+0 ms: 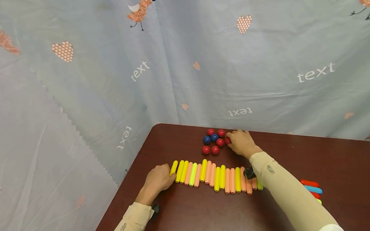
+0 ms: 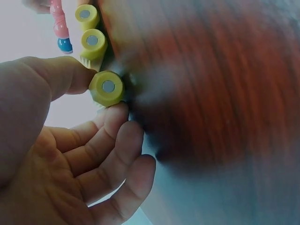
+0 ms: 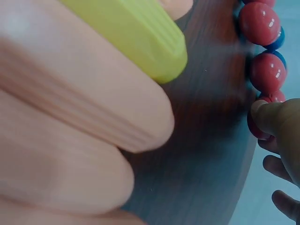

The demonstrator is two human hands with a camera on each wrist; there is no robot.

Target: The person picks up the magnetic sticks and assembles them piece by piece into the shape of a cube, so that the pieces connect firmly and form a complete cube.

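Observation:
Thumb and index finger of my left hand [image 1: 158, 179] pinch a yellow magnetic rod [image 1: 173, 167] at the left end of a row. In the left wrist view, a small metal disc shows in the end of that rod [image 2: 108, 86]. At the far side of the table, my right hand [image 1: 242, 144] pinches a red ball [image 1: 228, 140], partly covered by the fingers. The right wrist view shows the thumb on this red ball [image 3: 255, 125]. Left of it, several red balls [image 1: 220, 142] and two blue balls [image 1: 207, 140] lie close together.
The row of yellow, peach and green rods [image 1: 208, 172] runs across the table [image 1: 199, 212]; the right forearm hangs over its right end. Further right lie red rods [image 1: 309, 183] and a blue rod [image 1: 313, 189]. A patterned curtain [image 1: 206, 61] hangs behind the table.

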